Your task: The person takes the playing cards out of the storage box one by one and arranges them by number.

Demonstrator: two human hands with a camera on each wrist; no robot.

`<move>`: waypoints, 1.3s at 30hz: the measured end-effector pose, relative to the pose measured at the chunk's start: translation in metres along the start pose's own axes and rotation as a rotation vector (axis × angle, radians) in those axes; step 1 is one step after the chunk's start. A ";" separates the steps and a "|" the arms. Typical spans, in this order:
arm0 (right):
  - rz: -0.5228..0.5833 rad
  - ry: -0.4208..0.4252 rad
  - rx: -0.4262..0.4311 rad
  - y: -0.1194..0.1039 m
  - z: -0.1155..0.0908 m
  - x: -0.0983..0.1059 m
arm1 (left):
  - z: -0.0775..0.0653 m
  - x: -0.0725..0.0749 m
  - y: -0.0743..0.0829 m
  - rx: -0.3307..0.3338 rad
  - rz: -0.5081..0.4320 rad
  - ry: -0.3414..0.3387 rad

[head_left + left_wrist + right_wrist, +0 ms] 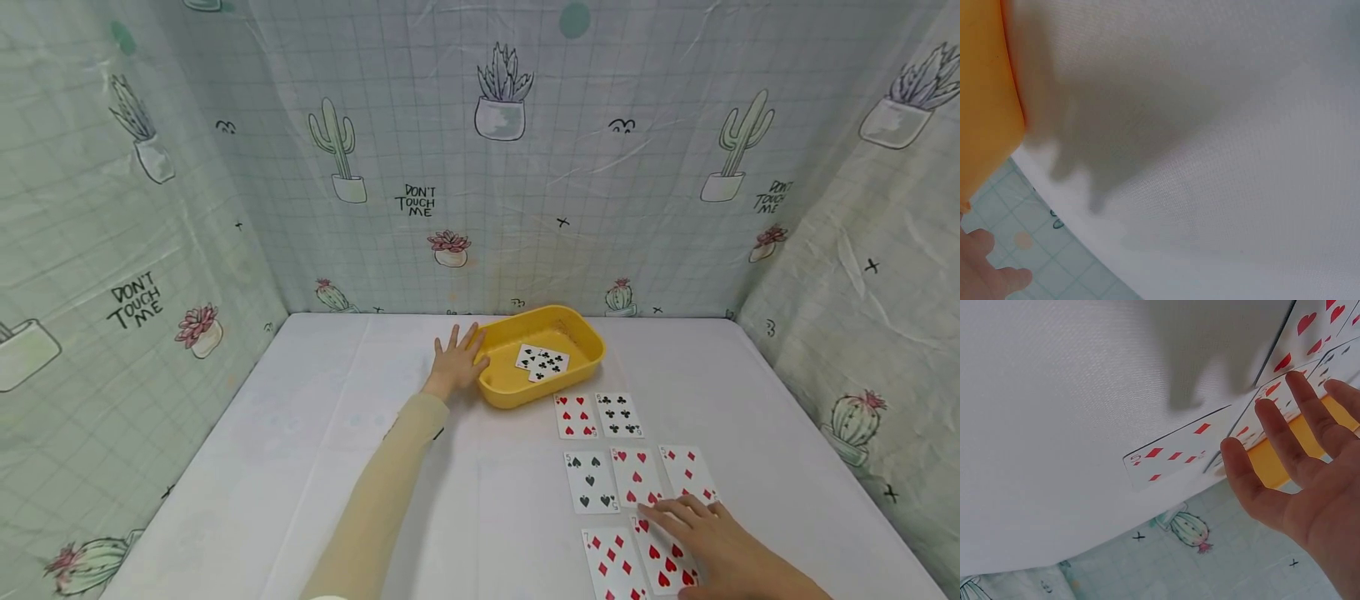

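My left hand [455, 364] has spread fingers at the left rim of the yellow tray [517, 398]. In the left wrist view, its fingertips [1017, 279] show at the lower left beside the tray. Two overlapping black-suit cards [548, 365] lie inside. My right hand [708, 537] reaches over the seven of hearts [665, 560], partly covering it, with fingertips overlapping the lower edges of the five of hearts [636, 477] and five of diamonds [686, 472]. Nothing shows between those fingers in the right wrist view, where the five of diamonds [1172, 456] lies beyond them.
Left of the sevens and fives lie the seven of diamonds [615, 562] and five of spades [592, 482]. Six of hearts [576, 417] and six of clubs [619, 415] sit just before the tray. A patterned cloth [420, 150] surrounds the white table [315, 417].
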State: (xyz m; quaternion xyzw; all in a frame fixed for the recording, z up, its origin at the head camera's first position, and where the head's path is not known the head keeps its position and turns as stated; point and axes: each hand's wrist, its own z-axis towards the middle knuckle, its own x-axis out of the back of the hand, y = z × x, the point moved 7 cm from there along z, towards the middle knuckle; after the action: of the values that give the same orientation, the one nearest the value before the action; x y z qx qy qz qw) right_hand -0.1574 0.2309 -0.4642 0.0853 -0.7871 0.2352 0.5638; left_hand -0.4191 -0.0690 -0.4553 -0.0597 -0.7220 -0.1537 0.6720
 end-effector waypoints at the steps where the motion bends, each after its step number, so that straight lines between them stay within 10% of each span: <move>1: 0.011 -0.005 -0.009 0.000 0.000 0.000 | 0.000 0.000 0.000 0.000 -0.001 0.001; 12: -0.222 0.190 0.112 -0.001 0.012 0.023 | -0.001 0.001 0.000 0.002 0.010 0.001; 39: -0.313 0.457 0.194 -0.008 0.113 0.136 | -0.001 0.000 0.000 -0.001 0.025 0.002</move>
State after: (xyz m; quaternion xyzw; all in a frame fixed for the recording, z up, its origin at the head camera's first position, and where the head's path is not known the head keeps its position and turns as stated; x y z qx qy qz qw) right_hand -0.2975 0.1891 -0.3648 0.2040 -0.5909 0.2329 0.7449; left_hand -0.4185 -0.0690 -0.4549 -0.0690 -0.7204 -0.1459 0.6745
